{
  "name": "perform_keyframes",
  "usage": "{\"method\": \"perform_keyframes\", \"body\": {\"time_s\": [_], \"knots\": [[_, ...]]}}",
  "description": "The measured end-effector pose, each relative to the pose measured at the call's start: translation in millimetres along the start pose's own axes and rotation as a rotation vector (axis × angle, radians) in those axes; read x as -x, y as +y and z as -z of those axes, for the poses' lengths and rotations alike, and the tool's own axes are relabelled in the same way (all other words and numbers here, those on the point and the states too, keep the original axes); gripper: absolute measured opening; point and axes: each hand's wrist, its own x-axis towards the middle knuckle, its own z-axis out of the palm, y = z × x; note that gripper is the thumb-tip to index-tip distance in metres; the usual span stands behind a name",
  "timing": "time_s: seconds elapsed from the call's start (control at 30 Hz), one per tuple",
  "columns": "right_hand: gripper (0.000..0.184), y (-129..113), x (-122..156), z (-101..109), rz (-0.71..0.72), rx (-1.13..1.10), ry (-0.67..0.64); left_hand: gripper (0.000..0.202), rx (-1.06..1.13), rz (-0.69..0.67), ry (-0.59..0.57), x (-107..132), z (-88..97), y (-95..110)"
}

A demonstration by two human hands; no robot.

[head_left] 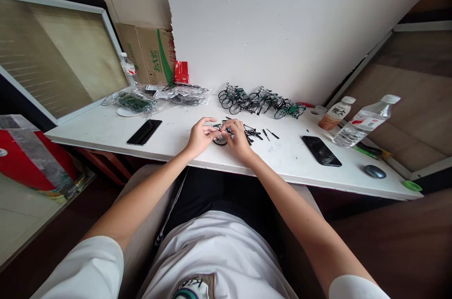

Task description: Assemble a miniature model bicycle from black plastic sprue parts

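My left hand [200,136] and my right hand [237,139] meet over the front of a white table [106,127], fingers pinched together on a small dark model part with a wheel [221,138]. Loose black pieces [259,134] lie scattered just right of my hands. A row of several small green and black model bicycles [259,100] stands behind them near a white foam board [282,26].
A black phone [144,132] lies at left, another phone [321,150] at right. Plastic bags of parts [155,96] sit at back left beside a cardboard box [150,52]. Two bottles [363,122], a mouse [375,171] and a green lid [411,185] are at right.
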Motion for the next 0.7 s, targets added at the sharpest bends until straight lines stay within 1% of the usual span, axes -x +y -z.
{"method": "perform_keyframes", "body": {"time_s": [0.1,0.2,0.4,0.53,0.7], "knots": [[0.008,1.2,-0.7,1.4,0.058,0.026,-0.049,0.053,0.001,0.011,-0.01,0.8,-1.0,0.1],[0.006,-0.1,-1.5,3.3,0.095,0.038,-0.05,0.053,0.002,0.018,-0.014,1.3,-1.0,1.1],[0.009,-2.6,-2.4,5.1,0.064,0.046,-0.022,0.058,0.023,0.025,-0.016,0.3,-0.1,0.1],[0.01,-0.7,-1.1,3.7,0.042,0.015,0.01,0.06,0.046,0.05,-0.012,-0.5,-0.5,-3.4],[0.01,0.4,0.8,1.6,-0.019,-0.031,0.072,0.065,0.104,0.096,-0.011,-0.4,-2.3,-4.0]]}}
